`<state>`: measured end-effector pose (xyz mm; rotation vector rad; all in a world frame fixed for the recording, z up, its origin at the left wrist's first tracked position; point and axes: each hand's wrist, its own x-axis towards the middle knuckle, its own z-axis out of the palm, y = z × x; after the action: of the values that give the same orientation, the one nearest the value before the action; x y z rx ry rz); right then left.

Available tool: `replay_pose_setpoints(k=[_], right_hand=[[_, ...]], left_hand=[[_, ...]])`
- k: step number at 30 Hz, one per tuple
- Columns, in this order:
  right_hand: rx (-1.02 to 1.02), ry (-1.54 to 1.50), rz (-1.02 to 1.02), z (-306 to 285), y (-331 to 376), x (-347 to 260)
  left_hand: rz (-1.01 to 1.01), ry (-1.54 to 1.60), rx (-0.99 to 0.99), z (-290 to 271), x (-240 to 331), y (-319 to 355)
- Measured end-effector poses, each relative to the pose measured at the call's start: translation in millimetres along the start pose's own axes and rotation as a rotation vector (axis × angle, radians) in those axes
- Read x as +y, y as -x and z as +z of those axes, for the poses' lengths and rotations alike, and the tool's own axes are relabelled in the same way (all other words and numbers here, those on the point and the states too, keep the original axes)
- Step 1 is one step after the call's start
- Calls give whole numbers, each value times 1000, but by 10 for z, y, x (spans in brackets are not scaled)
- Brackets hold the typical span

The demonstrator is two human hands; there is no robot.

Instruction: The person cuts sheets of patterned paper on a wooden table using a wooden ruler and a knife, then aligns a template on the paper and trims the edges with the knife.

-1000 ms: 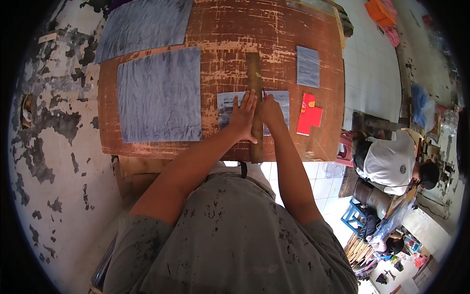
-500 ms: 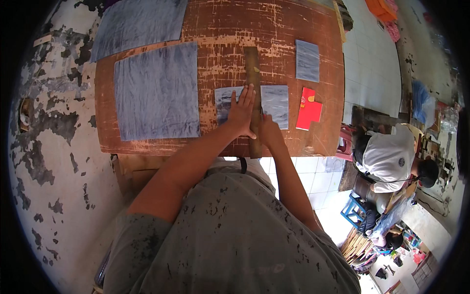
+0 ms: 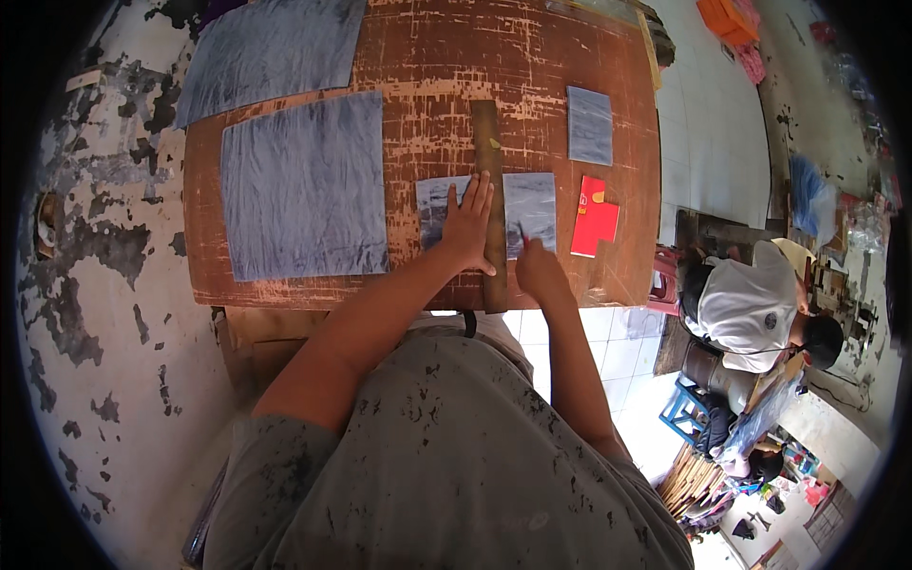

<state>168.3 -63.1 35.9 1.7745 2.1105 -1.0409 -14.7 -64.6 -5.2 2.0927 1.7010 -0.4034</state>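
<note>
Grey marbled sheet (image 3: 532, 196) under ruler (image 3: 491, 161), showing at nine and three o'clock | left hand (image 3: 465, 236) fingers splayed across both | right hand (image 3: 543, 273) curled round red tool (image 3: 524, 239) | I judge uneven pressing could skew ruler

Ruler (image 3: 497, 217) left of right hand (image 3: 543, 271), open tabletop (image 3: 532, 123) beyond

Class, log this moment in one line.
left hand: spread on flat bar; right hand: holding slim red tool over grey sheet
</note>
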Motion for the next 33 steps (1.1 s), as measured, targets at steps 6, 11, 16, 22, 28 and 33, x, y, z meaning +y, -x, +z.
replay_pose_setpoints(k=[6,11,16,22,28,33], right_hand=[[145,-157,4,-28,-906,-346],[140,-154,-27,83,-1143,-303],[-36,246,-244,129,-1084,-196],[-32,54,-135,475,-452,161],[-76,-184,143,475,332,60],[-121,-129,187,527,431,199]], left_hand=[[-3,-16,-12,10,-3,-47],[5,-20,1,28,8,-41],[-2,-47,-9,2,28,-49],[-3,-60,-27,-86,61,-60],[-7,5,12,-45,17,35],[0,-58,13,-4,39,-7]])
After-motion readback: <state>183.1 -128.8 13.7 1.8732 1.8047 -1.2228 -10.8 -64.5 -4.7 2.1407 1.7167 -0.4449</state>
